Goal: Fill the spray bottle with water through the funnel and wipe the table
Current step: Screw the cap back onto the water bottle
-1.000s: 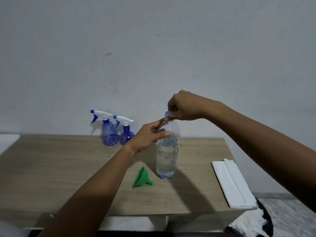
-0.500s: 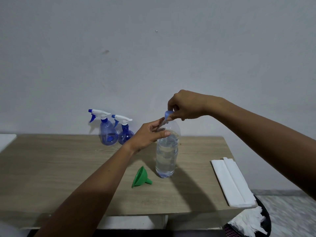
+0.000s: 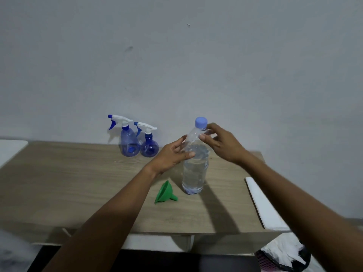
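A clear water bottle (image 3: 194,173) stands upright near the middle of the wooden table (image 3: 78,183), with its blue cap (image 3: 201,122) on. My left hand (image 3: 170,154) grips the bottle's shoulder from the left, thumb in front. My right hand (image 3: 222,144) is blurred; its thumb and fingers pinch the neck just under the cap. A green funnel (image 3: 165,193) lies on its side just left of the bottle's base. Two blue spray bottles (image 3: 128,142) (image 3: 148,146) with white trigger heads stand side by side at the table's back edge, against the wall.
A folded white cloth (image 3: 263,205) lies along the table's right edge. Below it on the floor sits a dark basket (image 3: 284,254) holding crumpled white paper. A white surface (image 3: 9,150) adjoins the table on the left.
My right hand has come off the blue cap and dropped to the bottle's neck, leaving the cap uncovered. My left hand stays on the bottle's shoulder. The camera view has tilted slightly.
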### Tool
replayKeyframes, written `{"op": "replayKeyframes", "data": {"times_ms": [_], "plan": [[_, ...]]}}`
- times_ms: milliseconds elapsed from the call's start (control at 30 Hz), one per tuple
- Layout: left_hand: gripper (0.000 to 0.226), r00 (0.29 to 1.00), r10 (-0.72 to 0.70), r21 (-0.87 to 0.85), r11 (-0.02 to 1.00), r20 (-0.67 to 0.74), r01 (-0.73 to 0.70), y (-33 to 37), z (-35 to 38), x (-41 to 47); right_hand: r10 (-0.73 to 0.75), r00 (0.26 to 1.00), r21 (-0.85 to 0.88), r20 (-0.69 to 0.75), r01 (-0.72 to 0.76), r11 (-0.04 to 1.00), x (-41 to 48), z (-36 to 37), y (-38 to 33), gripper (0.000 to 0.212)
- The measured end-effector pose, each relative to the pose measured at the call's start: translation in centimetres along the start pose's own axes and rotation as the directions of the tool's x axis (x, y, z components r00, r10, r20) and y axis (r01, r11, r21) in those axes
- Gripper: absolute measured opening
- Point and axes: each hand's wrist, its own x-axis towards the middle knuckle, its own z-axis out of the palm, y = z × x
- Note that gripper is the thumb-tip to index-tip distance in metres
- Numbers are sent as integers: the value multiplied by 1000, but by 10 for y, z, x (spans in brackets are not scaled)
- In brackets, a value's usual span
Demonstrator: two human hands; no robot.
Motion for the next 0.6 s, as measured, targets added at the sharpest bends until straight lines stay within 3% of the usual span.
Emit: {"op": "replayKeyframes", "data": {"times_ms": [100, 200, 300, 367, 467, 600], "plan": [[84, 991, -132, 69, 989, -37, 134, -36, -11, -12, 83, 996, 295, -23, -73, 953, -24, 39, 20, 77], [77, 978, -194, 186, 961, -72, 204, -65, -18, -20, 130, 991, 338, -36, -110, 935, -32, 65, 29, 95], [81, 973, -227, 477, 850, -45, 221, -85, -21, -24, 223, 974, 338, -44, -195, 921, -36, 89, 45, 88], [92, 973, -230, 691, 702, -9, 172, -94, -24, -23, 261, 964, 348, -57, -226, 910, -39, 102, 52, 87], [106, 972, -214, 836, 547, 93, 40, -106, -27, -21, 276, 956, 341, -101, -228, 912, -39, 113, 59, 95], [87, 981, -113, 906, 412, 156, -97, -117, -31, -25, 279, 951, 355, -131, -218, 909, -38, 120, 63, 98]]}}
